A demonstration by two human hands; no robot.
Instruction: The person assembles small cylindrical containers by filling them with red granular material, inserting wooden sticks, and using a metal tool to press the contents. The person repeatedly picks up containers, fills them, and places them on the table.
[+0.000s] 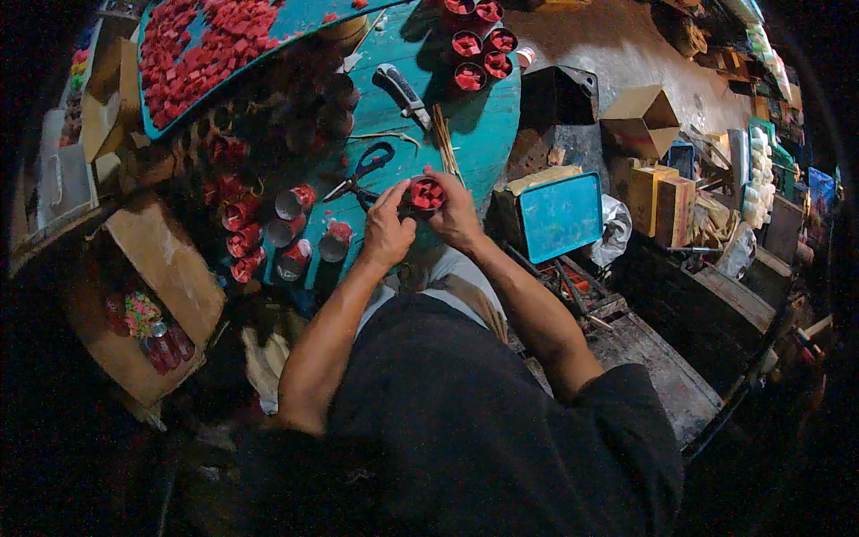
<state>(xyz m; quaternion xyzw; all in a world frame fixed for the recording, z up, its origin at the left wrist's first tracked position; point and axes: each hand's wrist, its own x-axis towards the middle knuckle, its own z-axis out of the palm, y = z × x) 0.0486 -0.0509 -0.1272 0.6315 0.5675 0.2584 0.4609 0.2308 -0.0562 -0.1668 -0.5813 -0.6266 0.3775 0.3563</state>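
Both my hands are closed around a small round can (427, 194) filled with red chunks, at the near edge of the green table (483, 134). My left hand (389, 225) grips its left side, and my right hand (459, 215) wraps its right side. Black-handled scissors (367, 166) lie just left of the can. Beyond it are a utility knife (403, 93) and a bundle of thin sticks (445, 143). To the left, several red-printed cans (293, 204) stand or lie in a cluster. At the far right of the table are several cans filled with red chunks (468, 45).
A large blue tray (295, 27) heaped with red chunks is at the far left. An open cardboard box (165, 259) stands left of me, with bottles inside. Right of the table are a blue tray (562, 217), cardboard boxes (667, 201) and a wooden bench (662, 367).
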